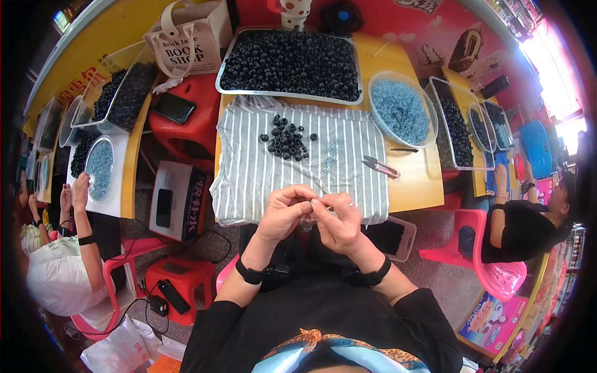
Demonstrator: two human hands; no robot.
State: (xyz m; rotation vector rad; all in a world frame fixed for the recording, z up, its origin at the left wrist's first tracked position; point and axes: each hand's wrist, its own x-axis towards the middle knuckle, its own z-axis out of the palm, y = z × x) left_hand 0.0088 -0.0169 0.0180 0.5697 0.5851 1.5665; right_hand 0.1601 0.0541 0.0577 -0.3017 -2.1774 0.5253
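My left hand [287,211] and my right hand [339,221] meet at the fingertips over the near edge of a grey-and-white striped cloth [242,180]. Both pinch at the same spot; whatever lies between the fingers is too small to make out. Beyond them on the cloth is a loose pile of round black beads [288,142] with holes. Right of that pile lies a scatter of small clear pale-blue pieces [332,152]. A pair of thread snips [381,166] rests at the cloth's right edge.
A clear tray of black beads [289,65] stands at the back. To its right is a round tub of pale-blue pieces [401,112]. A phone [174,108] lies on a red stool [186,133] at left. People work at both sides, one at right in black [528,217].
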